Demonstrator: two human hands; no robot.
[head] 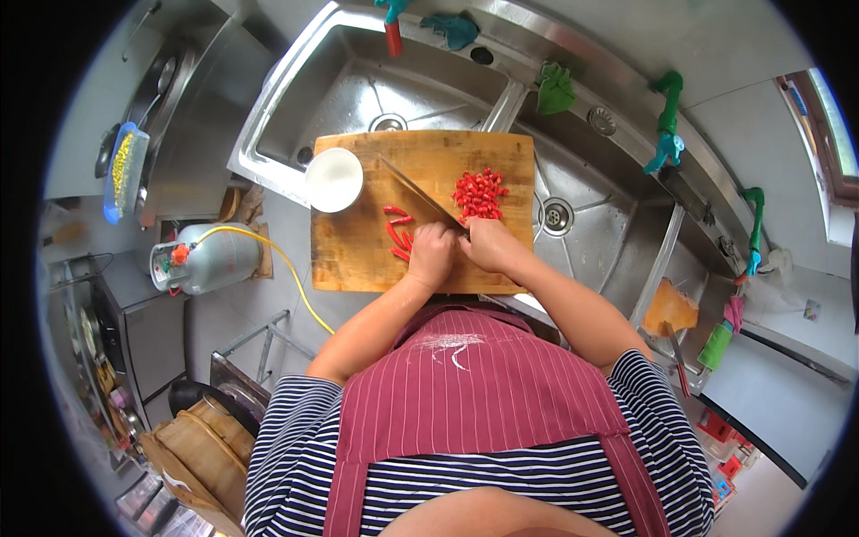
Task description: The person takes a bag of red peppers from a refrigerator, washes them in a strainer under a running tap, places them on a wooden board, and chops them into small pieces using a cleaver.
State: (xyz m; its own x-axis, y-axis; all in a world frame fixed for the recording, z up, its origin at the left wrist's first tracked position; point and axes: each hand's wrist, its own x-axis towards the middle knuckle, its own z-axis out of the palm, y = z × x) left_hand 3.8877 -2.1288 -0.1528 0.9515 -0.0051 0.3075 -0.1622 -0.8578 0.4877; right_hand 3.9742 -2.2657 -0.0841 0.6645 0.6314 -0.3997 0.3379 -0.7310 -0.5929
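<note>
A wooden cutting board [429, 158] lies before me, its far part over the sink. My right hand [493, 245] grips the handle of a kitchen knife [419, 191], whose blade slants away to the far left. Close against the blade, my left hand [433, 254] has its fingers bent down over the board; what sits under the fingertips is hidden. Several whole red chili peppers [394, 235] lie left of that hand. Beyond my right hand is a pile of chopped red chili [480, 193]. A white bowl [334, 180] stands at the board's left edge.
Steel sink basins [604, 228] extend behind and right of the board. A grey gas cylinder [221, 258] with a yellow hose [288, 262] lies to the left. In the right basin rests a cleaver-like tool [676, 359] beside an orange-brown piece [671, 309]. Green taps [668, 121] line the wall.
</note>
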